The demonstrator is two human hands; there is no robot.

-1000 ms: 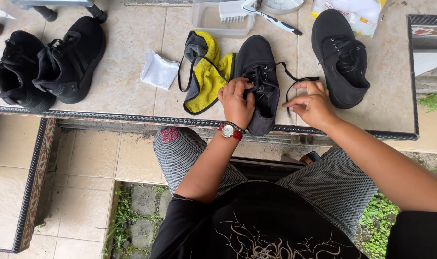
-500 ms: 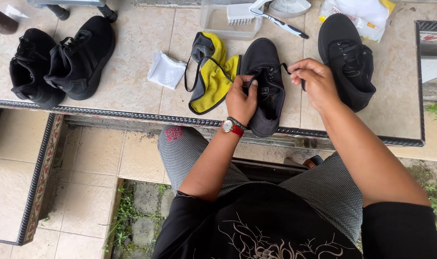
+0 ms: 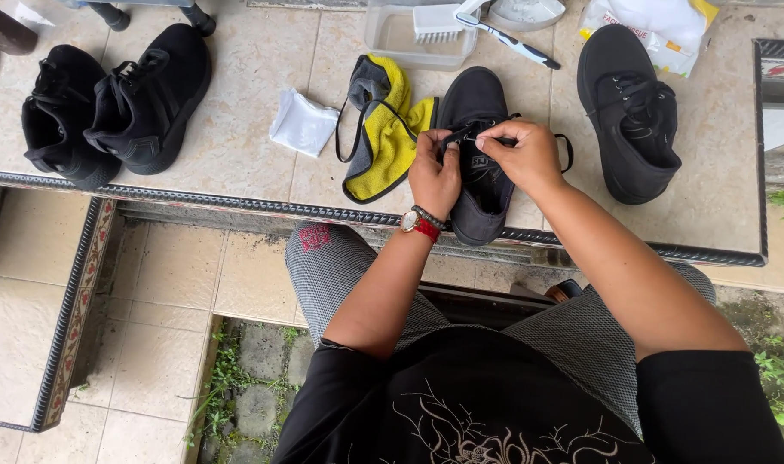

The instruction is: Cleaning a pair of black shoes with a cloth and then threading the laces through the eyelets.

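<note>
Left hand (image 3: 433, 176) and right hand (image 3: 519, 155) were both pinched shut on the black lace (image 3: 471, 136) of the black shoe (image 3: 478, 159), centre of frame, fingertips nearly meeting. Shoe heel overhung the desk (image 3: 237, 146) front edge. Yellow cloth (image 3: 390, 137) lay touching on the left; second black shoe (image 3: 630, 112) lay apart on the right, bare tile between.

- Black shoe (image 3: 478, 163), centre of frame: matt black cloth upper with woven cloth laces.
- Second black shoe (image 3: 628, 112), upper right: the same matt cloth.
- Yellow-and-grey cloth (image 3: 383, 129), left of centre: soft, napped textile.
- Tub (image 3: 409, 34), top centre: clear, smooth plastic.
- Tiled ledge (image 3: 237, 129): glazed beige ceramic, faintly glossy, with a dark patterned border.
- Wristwatch (image 3: 413, 223): metal case on a red strap.
</note>
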